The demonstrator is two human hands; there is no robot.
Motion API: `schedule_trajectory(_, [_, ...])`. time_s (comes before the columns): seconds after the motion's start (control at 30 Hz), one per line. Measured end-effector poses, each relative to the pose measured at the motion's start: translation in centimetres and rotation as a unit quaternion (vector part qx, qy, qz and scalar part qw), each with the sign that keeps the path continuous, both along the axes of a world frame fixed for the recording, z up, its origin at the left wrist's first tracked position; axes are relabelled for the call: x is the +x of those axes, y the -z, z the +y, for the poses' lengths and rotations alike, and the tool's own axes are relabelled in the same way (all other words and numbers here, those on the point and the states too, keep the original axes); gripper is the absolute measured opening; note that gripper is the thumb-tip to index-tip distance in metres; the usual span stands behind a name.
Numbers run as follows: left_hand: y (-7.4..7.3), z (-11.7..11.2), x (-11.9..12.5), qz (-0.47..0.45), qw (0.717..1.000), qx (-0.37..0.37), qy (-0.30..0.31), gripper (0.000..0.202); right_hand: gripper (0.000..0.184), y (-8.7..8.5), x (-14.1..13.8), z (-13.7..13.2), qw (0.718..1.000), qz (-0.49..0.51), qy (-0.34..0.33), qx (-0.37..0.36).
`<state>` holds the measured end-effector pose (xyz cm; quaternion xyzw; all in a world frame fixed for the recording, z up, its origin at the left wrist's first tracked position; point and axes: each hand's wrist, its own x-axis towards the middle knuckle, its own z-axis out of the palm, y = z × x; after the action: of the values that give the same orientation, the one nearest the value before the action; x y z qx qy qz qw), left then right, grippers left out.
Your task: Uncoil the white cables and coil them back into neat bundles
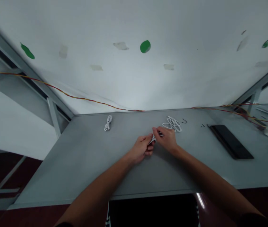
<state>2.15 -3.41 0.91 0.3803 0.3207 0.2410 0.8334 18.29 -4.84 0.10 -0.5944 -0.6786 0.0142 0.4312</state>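
Note:
Both hands meet over the middle of the grey table. My left hand [143, 148] is closed round a bundled white cable [152, 139], gripping it between thumb and fingers. Against the upper end of this bundle, my right hand [167, 138] is closed with its fingers pinched; something thin and dark shows by those fingers, too small to name. Just behind the right hand lies a loosely coiled white cable [176, 124]. Further left, a second white cable [108, 122] rests folded into a narrow bundle with a dark band round its middle.
Thin black ties [184, 121] and smaller dark bits [202, 125] lie right of the loose coil. A flat black case [232, 142] rests on the table [86, 160] at right. Twisted red-yellow wire [84, 98] runs along the white back panel [129, 85].

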Motion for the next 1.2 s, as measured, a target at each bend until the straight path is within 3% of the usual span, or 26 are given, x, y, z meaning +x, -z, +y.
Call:
schedule_trajectory(0.1, [-0.7, 0.5, -0.8, -0.001, 0.996, -0.02, 0.092, 0.061, 0.051, -0.5, 0.6, 0.2, 0.996, -0.019, -0.075, -0.035])
schedule_trajectory(0.2, [-0.6, 0.6, -1.0, 0.001, 0.996, 0.013, 0.083, 0.064, 0.047, -1.0, 2.0, 1.0, 0.992, 0.008, -0.098, -0.081])
schedule_trajectory(0.27, [-0.2, 0.5, -0.8, -0.001, 0.998, 0.035, 0.049, 0.064, 0.046, -1.3, 4.4, 1.9, 0.994, 0.037, -0.016, -0.103])
schedule_trajectory(0.33, [0.2, 0.5, -0.5, -0.001, 0.999, 0.046, 0.026, 0.062, 0.044, -1.4, 8.0, 2.8, 0.982, 0.032, 0.137, -0.127])
schedule_trajectory(0.43, [0.6, 0.6, -0.4, 0.005, 0.999, 0.053, 0.001, 0.061, 0.036, -0.9, 13.7, 3.3, 0.918, -0.089, 0.309, -0.232])
schedule_trajectory(0.5, [0.8, 0.8, -0.4, 0.01, 0.998, 0.052, -0.015, 0.059, 0.032, -0.4, 16.3, 3.1, 0.893, -0.102, 0.335, -0.283])
schedule_trajectory(0.6, [0.9, 0.9, -0.4, 0.022, 0.998, 0.045, -0.029, 0.055, 0.018, 0.3, 17.8, 2.8, 0.875, -0.093, 0.317, -0.354])
schedule_trajectory(0.67, [1.0, 1.0, -0.3, 0.022, 0.998, 0.042, -0.032, 0.055, 0.012, 0.2, 17.6, 2.9, 0.883, -0.077, 0.308, -0.347])
schedule_trajectory(0.73, [0.9, 1.0, -0.3, 0.009, 0.998, 0.042, -0.036, 0.057, 0.011, -0.2, 16.5, 3.3, 0.912, -0.021, 0.294, -0.285])
schedule_trajectory(0.83, [0.4, 1.0, -0.4, -0.026, 0.999, 0.037, -0.03, 0.058, 0.024, -1.2, 13.4, 3.6, 0.948, 0.175, 0.164, -0.211])
schedule_trajectory(0.9, [-0.1, 0.9, -0.6, -0.041, 0.999, 0.029, -0.019, 0.069, 0.037, -1.7, 10.6, 3.4, 0.931, 0.295, 0.032, -0.215])
schedule_trajectory(0.97, [-0.5, 0.8, -0.8, -0.049, 0.998, 0.025, -0.009, 0.078, 0.039, -2.0, 7.7, 3.0, 0.91, 0.338, -0.051, -0.234])
schedule_trajectory(1.07, [-0.9, 0.5, -0.8, -0.063, 0.998, 0.025, 0.0, 0.074, 0.028, -2.2, 4.3, 2.1, 0.894, 0.343, -0.115, -0.262])
schedule_trajectory(1.2, [-0.9, 0.5, -0.8, -0.059, 0.998, 0.028, 0.0, 0.065, 0.019, -2.4, 2.1, 1.3, 0.875, 0.37, -0.151, -0.274])
